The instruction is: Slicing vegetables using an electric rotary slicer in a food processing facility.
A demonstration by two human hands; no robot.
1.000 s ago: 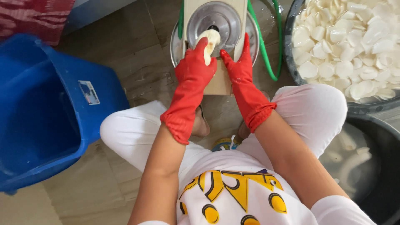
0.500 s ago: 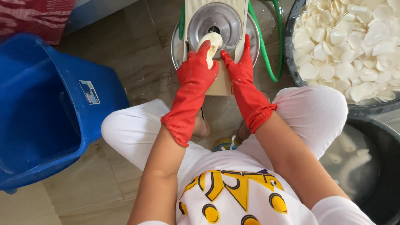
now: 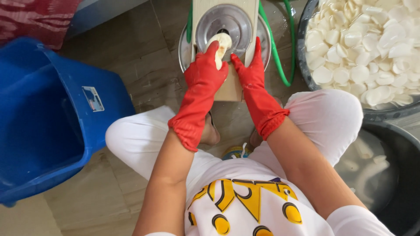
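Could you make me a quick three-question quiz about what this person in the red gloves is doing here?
1. True or false: the left hand presses a pale peeled piece against the round metal disc of the slicer.
2. Where does the right hand rest?
A. in the blue bin
B. on the slicer's beige board, beside the disc
C. in the basin of white slices
3. Fill in: the dark tub at lower right holds pale pieces lying in ____.

Key: 1 true; 2 B; 3 water, as far as the view shows.
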